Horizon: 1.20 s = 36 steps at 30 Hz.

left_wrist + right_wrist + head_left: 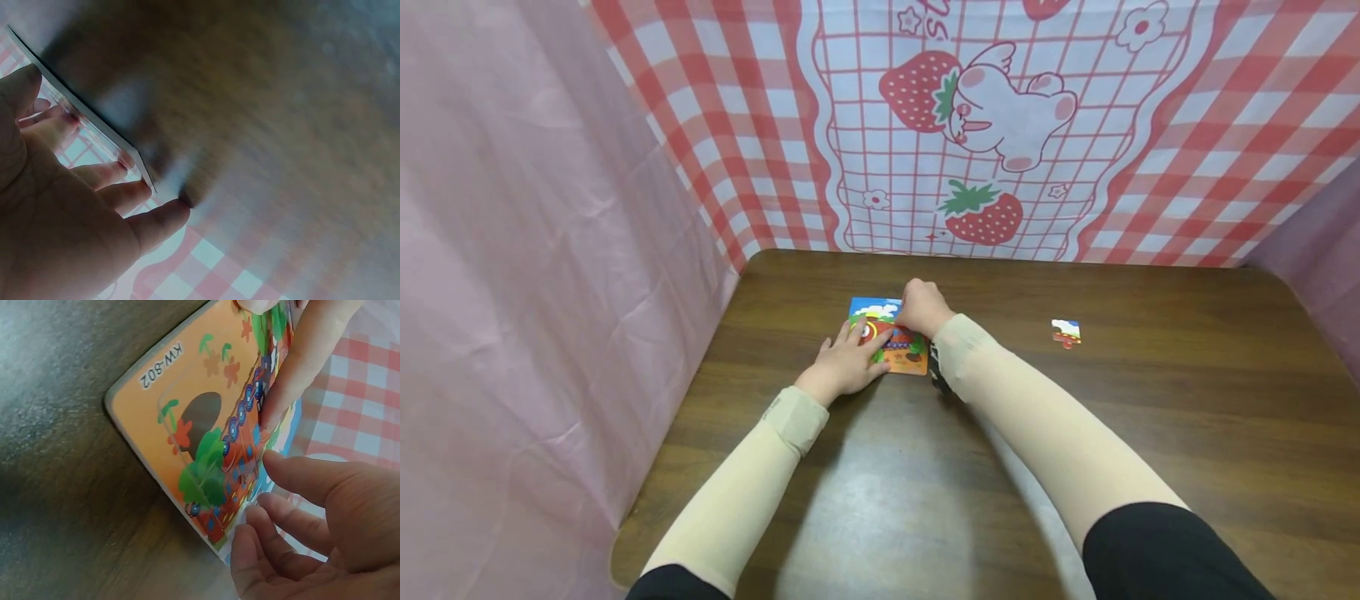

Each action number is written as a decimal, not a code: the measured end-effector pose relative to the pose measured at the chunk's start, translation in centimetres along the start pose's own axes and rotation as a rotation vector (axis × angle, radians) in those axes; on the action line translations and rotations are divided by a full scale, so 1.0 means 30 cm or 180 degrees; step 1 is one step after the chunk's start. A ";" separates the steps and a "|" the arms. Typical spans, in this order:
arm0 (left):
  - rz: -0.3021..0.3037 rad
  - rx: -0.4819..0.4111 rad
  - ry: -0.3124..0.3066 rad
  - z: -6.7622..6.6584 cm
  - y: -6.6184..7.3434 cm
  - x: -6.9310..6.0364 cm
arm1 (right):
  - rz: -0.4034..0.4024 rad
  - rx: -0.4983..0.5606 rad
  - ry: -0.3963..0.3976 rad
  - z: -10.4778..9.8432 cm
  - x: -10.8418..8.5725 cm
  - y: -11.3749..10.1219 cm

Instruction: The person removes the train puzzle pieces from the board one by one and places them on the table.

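Note:
A small, colourful jigsaw puzzle board (910, 360) with a red train picture and an orange lower border lies on the table. My left hand (846, 367) rests on its left part with fingers spread; the left wrist view shows the board's thin edge (94, 119) beside those fingers. At the board's upper right, my right hand (925, 308) has its fingers bent downward. Close up, the right thumb and fingertips (269, 499) pinch a puzzle piece (251, 478) at the train picture, partly hidden by the fingers. Along the border "KW-802" is printed.
A loose puzzle piece (1066, 332) lies apart on the wooden table (1150, 400), to the right of the board. Behind the table hangs a red-and-white checked cloth (760, 133) with strawberries. A pink curtain (550, 292) borders the left side.

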State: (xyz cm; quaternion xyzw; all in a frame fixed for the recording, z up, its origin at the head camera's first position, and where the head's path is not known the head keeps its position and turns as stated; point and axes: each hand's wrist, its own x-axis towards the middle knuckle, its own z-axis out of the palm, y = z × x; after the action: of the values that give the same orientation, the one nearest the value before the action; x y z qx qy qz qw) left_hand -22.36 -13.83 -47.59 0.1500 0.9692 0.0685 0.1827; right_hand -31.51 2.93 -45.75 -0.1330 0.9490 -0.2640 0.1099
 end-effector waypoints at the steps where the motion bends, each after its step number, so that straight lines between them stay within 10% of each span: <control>1: -0.0004 0.0006 -0.0001 0.000 0.000 0.000 | 0.0003 -0.0005 -0.0016 -0.001 0.001 -0.002; 36: -0.0022 0.0025 -0.0128 -0.023 0.011 -0.006 | 0.0160 -0.0152 -0.0093 -0.016 0.007 -0.009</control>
State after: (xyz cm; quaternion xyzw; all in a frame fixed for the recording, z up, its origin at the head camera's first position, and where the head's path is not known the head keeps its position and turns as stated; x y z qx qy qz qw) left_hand -22.37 -13.62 -46.82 0.1487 0.9661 0.0610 0.2018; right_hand -31.77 2.86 -45.22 -0.1156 0.9563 -0.2364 0.1272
